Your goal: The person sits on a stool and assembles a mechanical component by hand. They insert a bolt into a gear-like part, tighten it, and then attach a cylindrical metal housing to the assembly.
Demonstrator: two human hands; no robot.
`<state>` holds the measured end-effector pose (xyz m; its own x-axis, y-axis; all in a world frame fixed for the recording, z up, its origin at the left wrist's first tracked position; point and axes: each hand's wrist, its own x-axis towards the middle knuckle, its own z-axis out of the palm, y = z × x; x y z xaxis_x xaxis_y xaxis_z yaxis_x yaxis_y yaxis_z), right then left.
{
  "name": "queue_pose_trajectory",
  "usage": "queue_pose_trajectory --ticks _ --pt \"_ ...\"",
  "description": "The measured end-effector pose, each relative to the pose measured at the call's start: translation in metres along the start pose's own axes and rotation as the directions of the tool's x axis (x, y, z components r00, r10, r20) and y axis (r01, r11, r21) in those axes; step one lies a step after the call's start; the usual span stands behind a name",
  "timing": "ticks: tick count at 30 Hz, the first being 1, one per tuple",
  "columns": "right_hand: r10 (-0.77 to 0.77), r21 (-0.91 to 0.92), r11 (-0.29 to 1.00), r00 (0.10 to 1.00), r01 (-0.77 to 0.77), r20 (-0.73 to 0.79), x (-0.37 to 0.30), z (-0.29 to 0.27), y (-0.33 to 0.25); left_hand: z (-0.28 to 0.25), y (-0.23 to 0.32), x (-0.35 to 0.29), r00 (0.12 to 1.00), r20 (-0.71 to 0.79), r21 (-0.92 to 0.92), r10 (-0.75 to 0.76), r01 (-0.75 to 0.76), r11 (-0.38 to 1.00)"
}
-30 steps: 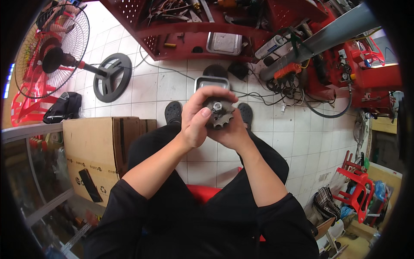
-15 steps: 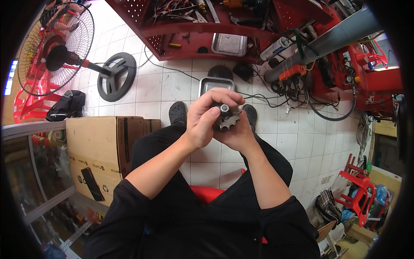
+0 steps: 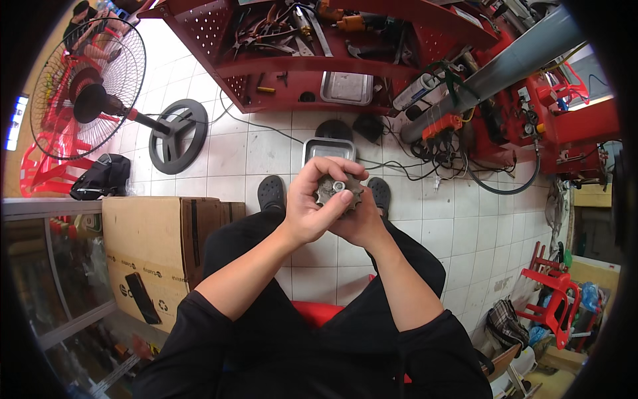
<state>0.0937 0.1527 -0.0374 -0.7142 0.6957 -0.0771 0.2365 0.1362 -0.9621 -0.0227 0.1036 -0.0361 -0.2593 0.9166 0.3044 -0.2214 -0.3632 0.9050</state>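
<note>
Both hands hold a dark toothed metal gear (image 3: 339, 193) with a pale hub in front of my knees. My left hand (image 3: 312, 203) wraps over its left side and top, fingers curled across the face. Under the gear, my right hand (image 3: 362, 223) cups it from below and the right. Much of the gear is hidden by the fingers. A small metal tray (image 3: 325, 147) lies on the tiled floor just beyond the hands, between my two dark shoes.
A brown cardboard box (image 3: 153, 246) with a black phone on it stands at my left. A red standing fan (image 3: 93, 93) is at far left. A red tool shelf (image 3: 319, 60) with pliers and another metal tray runs along the back. Cables and red equipment lie at right.
The hands and gear have stayed nearly in place; the left fingers have shifted further over the gear's face, covering more of it.
</note>
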Motion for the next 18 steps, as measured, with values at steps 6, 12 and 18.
queue_pose_trajectory --ticks 6,12,18 --pt "-0.022 -0.050 0.998 1.000 0.023 0.007 -0.0003 -0.0003 0.0028 0.0025 0.0014 0.0004 1.000 -0.015 -0.113 0.013 -0.015 0.994" --pt "-0.021 -0.081 0.997 1.000 0.022 0.017 0.0003 -0.0027 0.0002 -0.0039 0.0009 0.0032 0.999 0.037 -0.151 -0.016 0.021 0.988" --pt "-0.026 -0.129 0.991 0.999 0.028 0.023 0.0012 -0.0043 -0.0053 -0.0035 0.0003 0.0028 1.000 0.008 -0.042 0.012 -0.012 0.999"
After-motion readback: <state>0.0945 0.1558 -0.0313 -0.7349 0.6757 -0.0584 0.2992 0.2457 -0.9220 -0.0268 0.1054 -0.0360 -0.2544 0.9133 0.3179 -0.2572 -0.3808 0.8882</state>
